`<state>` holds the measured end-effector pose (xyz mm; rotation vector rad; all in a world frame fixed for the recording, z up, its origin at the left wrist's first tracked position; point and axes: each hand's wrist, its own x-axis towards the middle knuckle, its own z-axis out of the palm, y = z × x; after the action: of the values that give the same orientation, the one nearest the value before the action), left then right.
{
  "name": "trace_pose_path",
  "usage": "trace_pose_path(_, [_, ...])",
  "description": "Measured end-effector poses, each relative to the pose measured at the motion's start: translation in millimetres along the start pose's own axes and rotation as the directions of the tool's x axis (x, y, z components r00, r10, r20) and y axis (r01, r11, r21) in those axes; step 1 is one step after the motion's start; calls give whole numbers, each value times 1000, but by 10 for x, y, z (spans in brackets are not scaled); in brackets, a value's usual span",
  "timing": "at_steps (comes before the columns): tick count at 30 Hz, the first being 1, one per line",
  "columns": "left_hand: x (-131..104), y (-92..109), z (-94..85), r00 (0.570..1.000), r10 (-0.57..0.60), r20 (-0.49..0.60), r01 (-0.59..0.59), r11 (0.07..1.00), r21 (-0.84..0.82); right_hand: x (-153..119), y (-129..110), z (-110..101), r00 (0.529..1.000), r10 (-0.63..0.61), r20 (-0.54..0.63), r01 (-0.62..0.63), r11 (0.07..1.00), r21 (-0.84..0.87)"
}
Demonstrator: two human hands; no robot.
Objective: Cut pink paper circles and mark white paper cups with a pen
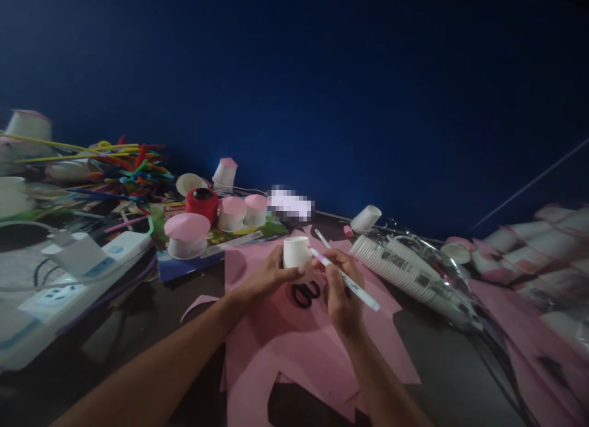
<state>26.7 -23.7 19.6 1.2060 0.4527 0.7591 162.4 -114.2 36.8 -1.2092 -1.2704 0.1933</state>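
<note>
Holds a small white cup [297, 250] in the left hand [271, 269] and a marker [353, 281] in the right hand [343, 295], tip at the cup's side, above pink paper [271, 347] and dark-handled scissors [295, 297]. Has pink-topped cups [187, 230], pipe cleaners [140, 166] and a power strip [126, 249] to the left on the worktop [437, 353], stacked cups [398, 267] to the right.

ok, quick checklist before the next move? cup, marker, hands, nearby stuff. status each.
1. White cup held in left hand: ok.
2. Marker gripped in right hand, tip end toward the cup: ok.
3. Tip actually touching the cup: cannot tell.
4. Space under the hands free of tools: not ok, black scissor handles lie on the pink paper.
5. Stacked cups to the right, apart from the right hand: ok.
</note>
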Motion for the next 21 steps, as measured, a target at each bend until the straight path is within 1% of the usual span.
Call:
trace_pose_path(4, [-26, 63, 19, 1000, -24, -20, 25, 999, 41, 29, -68, 15, 994, -97, 40, 101, 991, -92])
trace_pose_path(6, [-43, 88, 40, 999, -35, -26, 36, 998, 47, 32, -72, 21, 991, -122, 53, 127, 987, -96])
trace_pose_path(16, [-52, 116, 58, 998, -48, -31, 49, 997, 56, 38, -63, 29, 988, -134, 82, 142, 985, -96])
trace_pose_path(21, [-52, 116, 58, 998, -58, -37, 60, 997, 57, 27, -39, 20, 989, -116, 94, 125, 988, -94])
